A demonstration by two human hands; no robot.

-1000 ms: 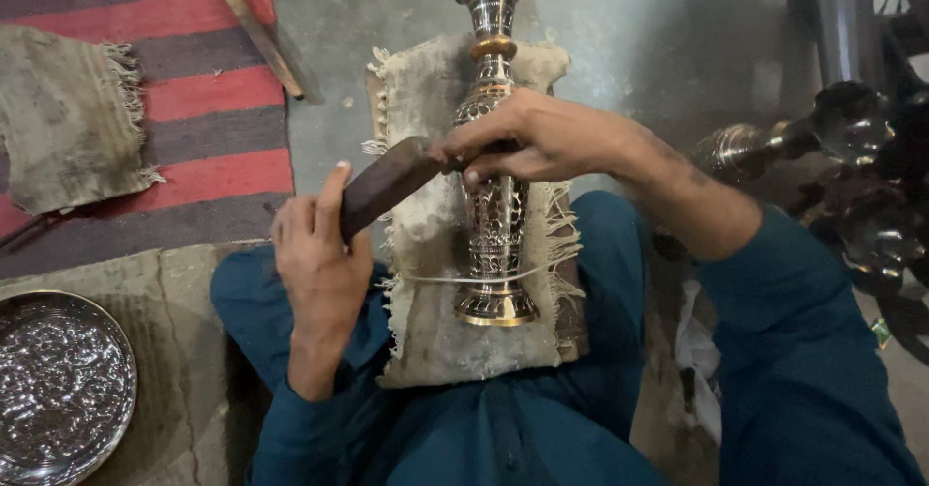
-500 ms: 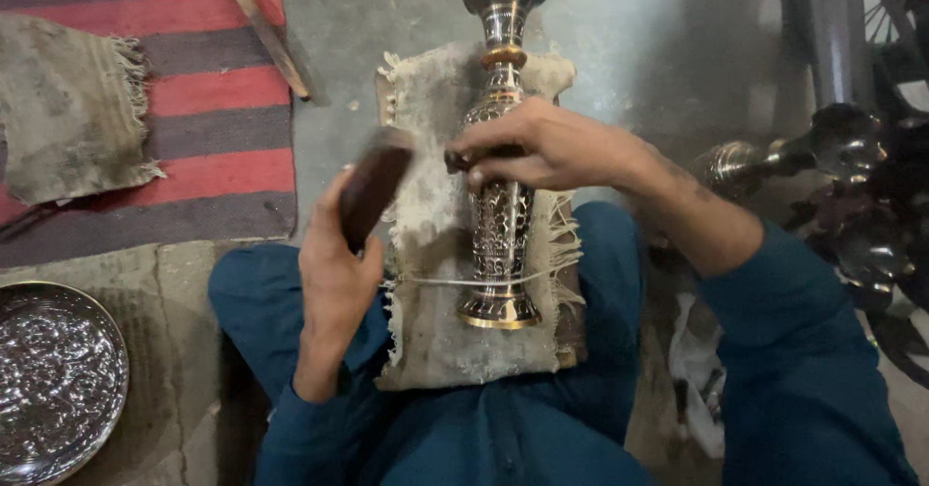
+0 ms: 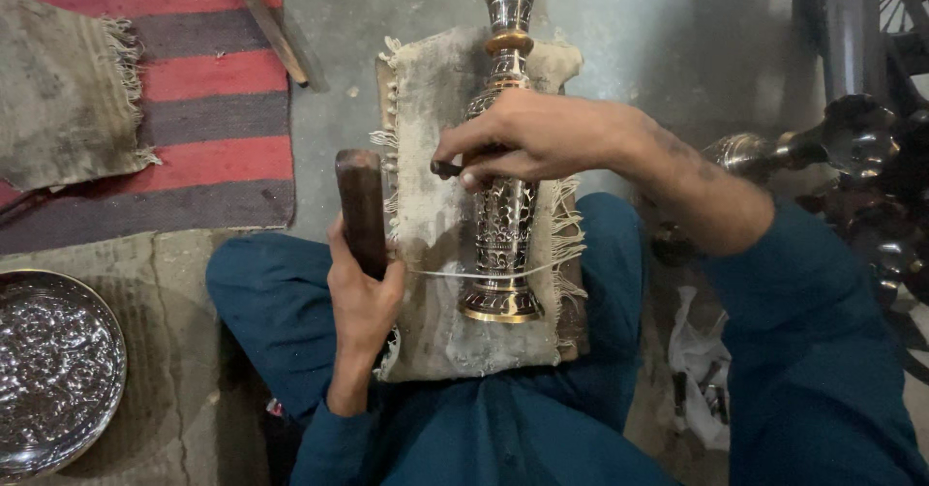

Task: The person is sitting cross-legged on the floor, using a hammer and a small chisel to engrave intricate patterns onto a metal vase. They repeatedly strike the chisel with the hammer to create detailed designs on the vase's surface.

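An engraved metal vase (image 3: 505, 210) lies lengthwise on a frayed cloth pad (image 3: 435, 312) across my lap, tied down by a thin string near its base. My right hand (image 3: 527, 137) rests over the middle of the vase and pinches a small dark chisel (image 3: 447, 168) against its side. My left hand (image 3: 363, 288) grips a dark wooden block (image 3: 361, 210), held upright just left of the pad, apart from the chisel.
A red and grey striped rug (image 3: 194, 128) lies at the upper left with a frayed cloth (image 3: 58, 89) and a wooden stick (image 3: 266, 23) on it. An embossed metal tray (image 3: 48, 375) sits at the lower left. More metal vases (image 3: 832, 147) are piled at the right.
The wooden block was against the chisel a second ago; my left hand has since swung it back to the left and stood it upright. My right hand stays on the vase.
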